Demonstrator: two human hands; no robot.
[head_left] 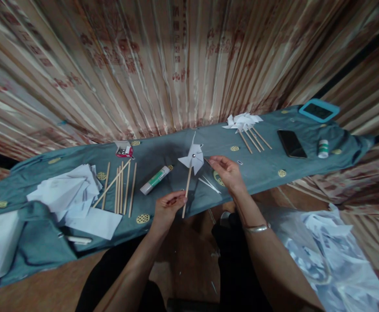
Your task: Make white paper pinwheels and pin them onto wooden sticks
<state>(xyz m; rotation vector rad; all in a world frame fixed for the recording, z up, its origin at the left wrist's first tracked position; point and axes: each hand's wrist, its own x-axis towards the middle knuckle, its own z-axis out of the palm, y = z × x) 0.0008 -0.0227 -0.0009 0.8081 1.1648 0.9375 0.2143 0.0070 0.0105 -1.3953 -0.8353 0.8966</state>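
The left hand has its thumb and fingers pinched on the wooden stick of a white paper pinwheel, which stands nearly upright with a round silver pin at its hub. The right hand has thumb and forefinger drawn close together beside a blade, at 3 o'clock from the hub; I cannot tell whether they pinch anything.

Taking that hub as the clock's centre, thin white strips lie near 5 o'clock. A glue stick at 8 o'clock wears a green label whose print is too small to read. A red box sits open at 9 o'clock; loose sticks and paper sheets spread between 8 and 9. Pinwheels bunch at 2 o'clock, near the far edge. At 3 o'clock come a dark phone and a second green-labelled tube, its lettering unreadable too.

The worktop is bare toward 1 o'clock, between the held pinwheel and the bunch. Its near edge runs at 6 o'clock, close to the stick's lower end. Past the far edge, at 12 o'clock, a curtain carries reddish, character-like print, too blurred to read.
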